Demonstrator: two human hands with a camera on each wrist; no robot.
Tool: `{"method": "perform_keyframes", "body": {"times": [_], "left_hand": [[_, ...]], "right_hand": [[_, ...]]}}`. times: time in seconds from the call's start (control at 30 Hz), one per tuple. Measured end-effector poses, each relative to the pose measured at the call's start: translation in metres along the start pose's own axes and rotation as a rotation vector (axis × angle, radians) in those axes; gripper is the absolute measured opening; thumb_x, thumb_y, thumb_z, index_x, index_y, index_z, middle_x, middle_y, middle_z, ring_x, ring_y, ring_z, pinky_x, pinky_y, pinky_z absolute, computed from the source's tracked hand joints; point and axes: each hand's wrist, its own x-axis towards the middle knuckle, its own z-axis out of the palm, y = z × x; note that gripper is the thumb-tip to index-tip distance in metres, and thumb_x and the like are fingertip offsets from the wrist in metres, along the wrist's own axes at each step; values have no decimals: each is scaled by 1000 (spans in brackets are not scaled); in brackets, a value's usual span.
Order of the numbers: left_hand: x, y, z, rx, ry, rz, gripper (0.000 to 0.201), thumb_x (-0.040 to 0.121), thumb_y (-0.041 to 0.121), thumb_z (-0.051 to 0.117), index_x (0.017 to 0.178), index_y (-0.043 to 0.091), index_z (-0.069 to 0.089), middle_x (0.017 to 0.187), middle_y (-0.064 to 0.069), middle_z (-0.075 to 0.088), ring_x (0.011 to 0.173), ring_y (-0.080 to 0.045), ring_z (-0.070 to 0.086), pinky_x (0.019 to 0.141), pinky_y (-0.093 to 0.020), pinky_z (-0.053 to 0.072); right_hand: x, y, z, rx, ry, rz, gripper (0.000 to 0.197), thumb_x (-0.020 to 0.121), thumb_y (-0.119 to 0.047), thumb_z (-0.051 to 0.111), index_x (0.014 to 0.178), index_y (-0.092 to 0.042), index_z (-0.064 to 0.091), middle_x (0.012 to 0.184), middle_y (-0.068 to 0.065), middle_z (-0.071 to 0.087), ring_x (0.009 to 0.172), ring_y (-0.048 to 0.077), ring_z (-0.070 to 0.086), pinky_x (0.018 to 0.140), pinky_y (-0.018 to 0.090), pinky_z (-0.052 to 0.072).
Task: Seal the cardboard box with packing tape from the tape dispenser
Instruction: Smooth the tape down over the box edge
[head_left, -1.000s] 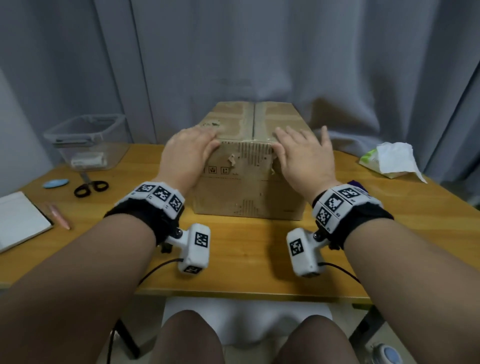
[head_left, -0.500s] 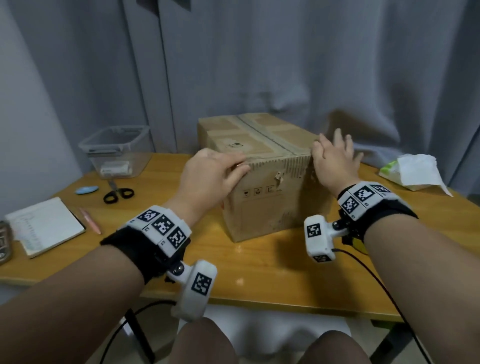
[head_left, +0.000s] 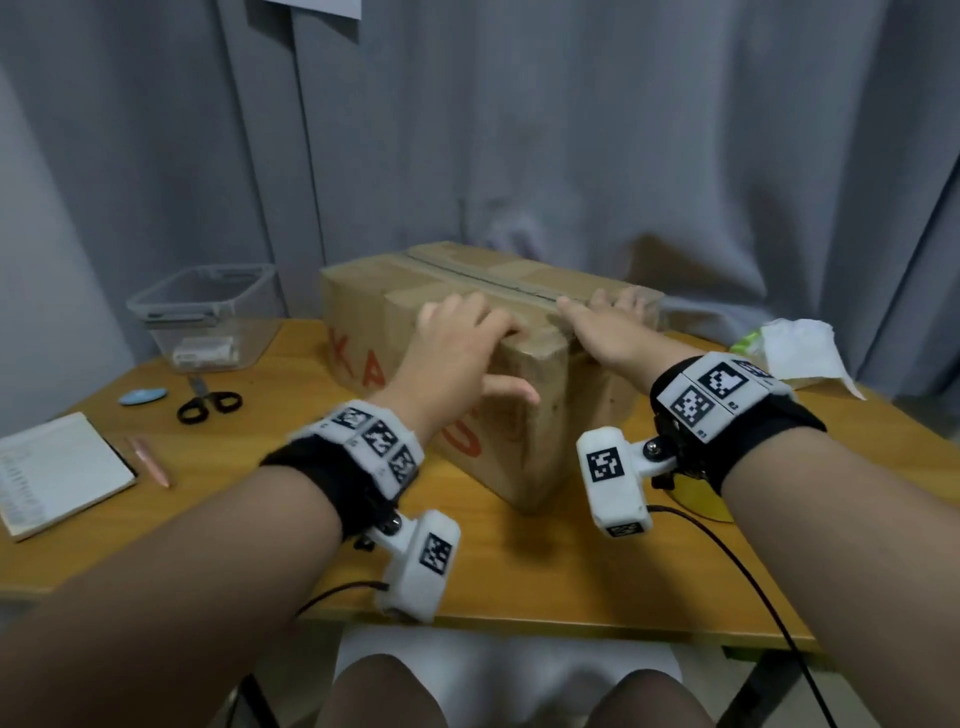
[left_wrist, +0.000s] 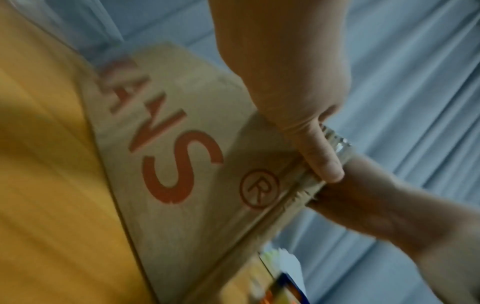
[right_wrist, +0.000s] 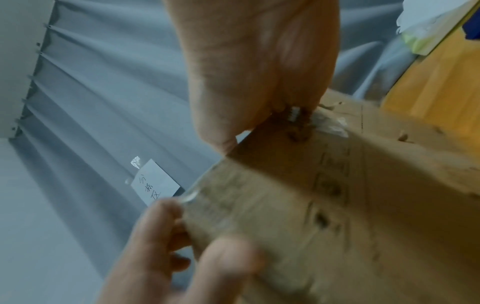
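Note:
The cardboard box (head_left: 519, 426) stands on the wooden table (head_left: 519, 571), one corner pointing at me and its red-lettered long side (left_wrist: 182, 123) to the left. A tape strip (head_left: 498, 283) runs along its top seam. My left hand (head_left: 457, 338) grips the near top corner, fingers curled on top and thumb (left_wrist: 322, 156) on the side edge. My right hand (head_left: 605, 325) lies flat on the top with straight fingers, its palm (right_wrist: 259, 61) on the box's edge (right_wrist: 337, 205). A yellow object (head_left: 701, 499) is mostly hidden behind my right wrist; I cannot tell what it is.
At the left lie a clear plastic bin (head_left: 208, 312), black scissors (head_left: 208, 402), a blue oval item (head_left: 143, 397), a pen (head_left: 150, 462) and a notebook (head_left: 57, 467). A tissue pack (head_left: 795, 348) sits at the right. A grey curtain hangs close behind the box.
The box has turned on the table: its short end faced me, now a corner does and the lettered side shows. Both hands stayed on its top and moved with it.

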Motion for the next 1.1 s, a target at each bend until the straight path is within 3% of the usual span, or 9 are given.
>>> {"method": "perform_keyframes", "body": {"times": [0.13,0.27,0.37,0.43,0.53,0.7,0.8,0.97,1.1], "left_hand": [[24,58,17,-76,7,-173,73,63,72,59,111,17,55,106,-4,49,99,-25,43,84,-37,31],[34,40,12,-202,-39,-68,54,79,50,65,120,18,54,115,-4,52,110,-25,45,93,-34,31],[22,-9,4,-62,-58,-133,46,86,50,55,120,20,56,121,-4,54,114,-25,46,96,-38,33],[11,-46,1,19,-37,-271,44,89,51,50,118,19,58,120,-6,56,114,-27,47,95,-40,36],[-1,-88,-5,64,-43,-456,49,91,51,46,119,13,58,122,-14,56,116,-33,48,97,-43,38],[-16,-129,-11,4,-200,-726,69,90,63,34,143,20,34,150,-21,28,139,-40,22,114,-49,20],[-30,-142,-10,-306,-218,-805,66,91,59,37,147,25,27,145,-19,38,135,-37,33,111,-44,30],[-48,-105,-19,-166,92,-645,39,96,46,38,119,20,55,111,-11,58,103,-32,57,83,-38,46],[-43,-64,-27,-268,73,-349,24,98,21,38,112,14,56,102,-6,64,92,-25,59,72,-31,41]], "right_hand": [[2,-1,-9,-21,-12,-101,41,102,-18,26,127,-3,55,135,22,51,129,36,42,110,49,26],[-1,4,-9,-19,84,-103,50,105,-22,18,130,5,50,137,28,47,130,37,41,109,40,28],[5,18,-5,-58,299,-107,54,102,-34,22,113,3,61,118,27,60,112,38,55,89,39,42],[8,19,-6,-206,498,-82,54,102,-36,24,105,-1,65,105,23,65,101,39,59,79,39,41],[9,0,-4,-402,589,-159,50,101,-35,28,103,-3,66,105,20,66,101,35,57,87,41,37],[-4,-53,41,-335,353,-332,57,98,-47,19,114,-15,64,119,14,63,112,32,55,99,44,33],[-8,-52,58,-305,340,-387,55,97,-51,20,127,-23,56,135,4,54,125,28,43,109,47,20],[5,-17,37,-148,366,-351,43,95,-52,28,113,-29,60,127,0,58,122,23,45,109,48,15],[13,-1,21,-72,371,11,32,89,-37,33,109,-23,55,139,9,48,138,31,25,109,64,1]]}}
